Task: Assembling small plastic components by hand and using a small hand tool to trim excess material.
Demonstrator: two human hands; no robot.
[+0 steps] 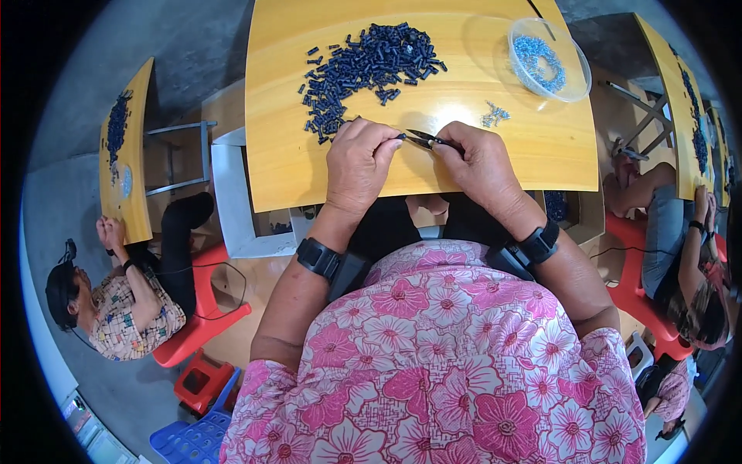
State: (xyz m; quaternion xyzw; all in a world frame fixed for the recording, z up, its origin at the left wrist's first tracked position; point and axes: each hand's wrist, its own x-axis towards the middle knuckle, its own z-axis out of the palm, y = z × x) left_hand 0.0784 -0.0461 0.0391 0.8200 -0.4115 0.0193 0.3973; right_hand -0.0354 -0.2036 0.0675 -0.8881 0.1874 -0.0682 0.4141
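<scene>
On the yellow table point(286, 166), my left hand point(358, 164) pinches a small dark piece point(401, 136) between thumb and fingertips. My right hand point(481, 166) grips a black hand tool point(422, 138) with two pointed prongs, spread apart and directed at that piece. The tool's rear end is hidden in my fingers, so whether it is tweezers or small pliers is unclear. Just beyond my left hand spreads a heap of short dark-blue cylindrical parts point(371, 66). A few small silvery pieces point(495, 115) lie beyond my right hand.
At the far right stands a clear round tub point(576, 81) holding small blue-and-silver pieces point(533, 58). Open boxes point(236, 197) sit beneath the table's front edge. People on red stools point(202, 309) are at similar tables on both sides. A blue plastic chair point(189, 441) is at lower left.
</scene>
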